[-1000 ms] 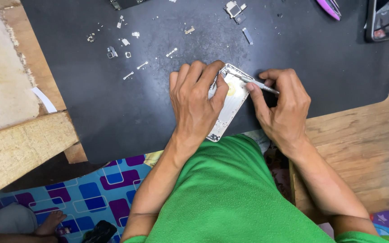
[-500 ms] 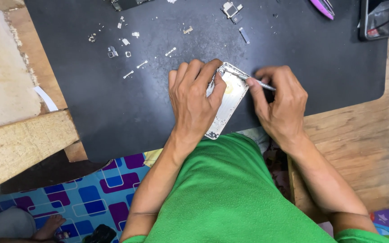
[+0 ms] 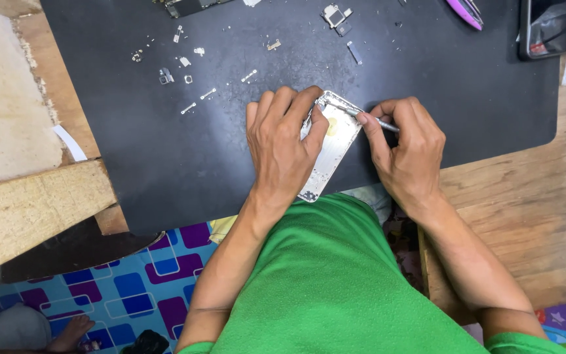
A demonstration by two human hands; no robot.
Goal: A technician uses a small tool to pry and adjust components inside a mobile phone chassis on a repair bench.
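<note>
Before you is a wooden table covered by a black mat. On the mat lie scattered small metal parts, a silver phone shell, and a dark phone.

Silver phone shell, black mat, green shirt

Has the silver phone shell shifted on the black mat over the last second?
No. The silver phone shell lies under the left hand at the same spot near the black mat's front edge; only the camera view shifted slightly.

Phone repair bench, black mat, loose screws
</note>
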